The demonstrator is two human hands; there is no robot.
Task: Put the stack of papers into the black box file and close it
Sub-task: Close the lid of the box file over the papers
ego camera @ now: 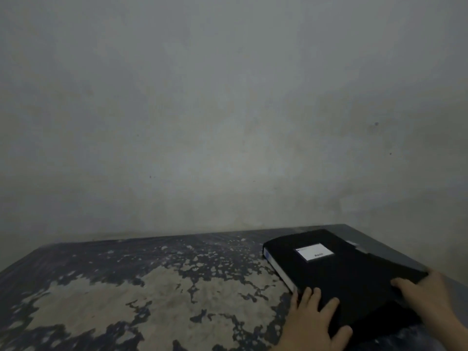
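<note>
I see the black box file (pixel 347 274) lying flat and shut near the far right corner of the surface (pixel 126 287), its long axis running from that corner toward me. My left hand (pixel 312 323) rests spread on its near left corner; my right hand (pixel 428 295) lies spread at its near right edge. Both hands touch it. No papers are visible; presumably inside, though the dim view hides this.
</note>
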